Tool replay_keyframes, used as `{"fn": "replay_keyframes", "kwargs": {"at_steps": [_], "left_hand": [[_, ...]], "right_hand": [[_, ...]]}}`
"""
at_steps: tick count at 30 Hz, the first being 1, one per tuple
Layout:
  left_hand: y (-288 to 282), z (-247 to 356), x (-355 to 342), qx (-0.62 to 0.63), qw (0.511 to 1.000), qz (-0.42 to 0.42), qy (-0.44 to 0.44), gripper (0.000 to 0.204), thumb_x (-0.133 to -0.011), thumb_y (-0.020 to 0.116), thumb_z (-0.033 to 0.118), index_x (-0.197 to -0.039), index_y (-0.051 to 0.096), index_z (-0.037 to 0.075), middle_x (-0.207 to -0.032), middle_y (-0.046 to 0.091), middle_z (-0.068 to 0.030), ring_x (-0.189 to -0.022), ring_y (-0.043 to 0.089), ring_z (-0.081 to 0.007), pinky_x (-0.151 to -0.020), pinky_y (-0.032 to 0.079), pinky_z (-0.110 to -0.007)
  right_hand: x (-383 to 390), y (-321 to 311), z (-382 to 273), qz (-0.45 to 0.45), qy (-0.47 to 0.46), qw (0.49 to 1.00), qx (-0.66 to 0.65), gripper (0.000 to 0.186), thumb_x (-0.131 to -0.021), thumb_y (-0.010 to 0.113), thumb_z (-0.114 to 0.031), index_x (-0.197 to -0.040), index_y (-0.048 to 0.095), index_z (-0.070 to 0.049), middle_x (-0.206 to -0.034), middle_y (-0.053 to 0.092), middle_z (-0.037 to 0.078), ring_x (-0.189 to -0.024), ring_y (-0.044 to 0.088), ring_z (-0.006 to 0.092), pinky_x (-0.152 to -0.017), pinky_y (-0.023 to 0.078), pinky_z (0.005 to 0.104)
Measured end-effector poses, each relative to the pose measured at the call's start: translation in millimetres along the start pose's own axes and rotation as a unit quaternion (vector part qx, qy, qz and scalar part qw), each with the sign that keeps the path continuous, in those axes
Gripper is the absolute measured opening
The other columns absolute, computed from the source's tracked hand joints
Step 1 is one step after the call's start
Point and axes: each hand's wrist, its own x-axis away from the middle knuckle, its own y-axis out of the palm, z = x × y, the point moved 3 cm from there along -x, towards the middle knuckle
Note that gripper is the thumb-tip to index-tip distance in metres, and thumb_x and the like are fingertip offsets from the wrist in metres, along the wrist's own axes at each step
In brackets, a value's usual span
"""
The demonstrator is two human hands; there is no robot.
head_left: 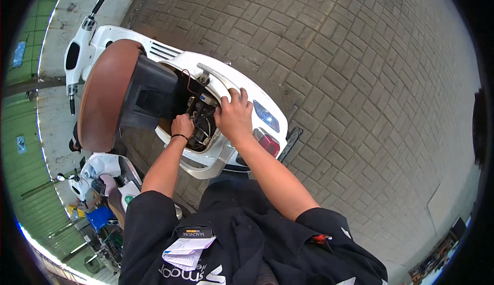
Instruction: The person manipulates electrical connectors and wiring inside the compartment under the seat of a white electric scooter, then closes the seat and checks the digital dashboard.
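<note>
Closest to the camera was the person's black shirt (242,233), with folded papers (188,251) showing at the chest. Both bare forearms reached forward from it to a white scooter (198,61) standing just ahead, its tail toward the right and its front toward the left. A curved pale rail (203,172) ran along the scooter's near side, and a red tail light (268,144) sat at its rear corner, beside the right forearm. The left hand (183,126), with a dark band (179,136) at the wrist, was down at the open compartment under the seat; its fingers were curled next to a tangle of dark wires (201,124), and whether they gripped one could not be told. The right hand (235,112) lay over the compartment's rear rim, fingers bent and slightly apart on the white bodywork, the thumb toward the opening. The brown seat (105,99) was tipped up to the left of the hands, its black underside (149,90) facing the compartment. Past it rose the handlebar (77,56). Farther left stood another white scooter (107,162), before a green wall (25,166); brick paving (360,115) spread beyond and to the right.
</note>
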Motion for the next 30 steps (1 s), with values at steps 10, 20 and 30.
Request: {"fn": "replay_keyframes", "kwargs": {"at_steps": [10,20,30], "left_hand": [[-11,-11,7,0.102,0.993,0.064,-0.015,0.028,-0.081,0.076,0.011,-0.101,0.061,0.0,-0.093,0.072,-0.0242,-0.089,0.071,-0.0417,-0.078,0.057,-0.048],[22,-40,62,0.609,0.781,0.124,-0.064,0.03,-0.091,0.064,-0.009,-0.121,0.059,-0.004,-0.119,0.068,-0.0155,-0.113,0.065,-0.0215,-0.102,0.048,-0.032],[22,-59,52,0.431,0.864,0.162,0.202,0.038,-0.076,0.078,-0.009,-0.111,0.064,-0.004,-0.114,0.068,-0.0238,-0.097,0.074,-0.0362,-0.08,0.061,-0.04]], "right_hand": [[-1,5,1,-0.008,-0.005,1.0,-0.011,0.035,-0.083,0.074,-0.027,-0.11,0.067,-0.005,-0.136,0.052,0.016,-0.137,0.041,0.043,-0.098,0.043,0.054],[1,9,5,0.021,-0.001,0.995,-0.093,0.035,-0.082,0.075,-0.021,-0.112,0.066,-0.005,-0.13,0.057,0.017,-0.134,0.045,0.0464,-0.104,0.041,0.0569],[5,-5,6,-0.163,-0.024,0.984,0.062,0.044,-0.085,0.055,-0.006,-0.129,0.055,-0.006,-0.131,0.058,0.023,-0.14,0.042,0.0501,-0.117,0.033,0.0616]]}}
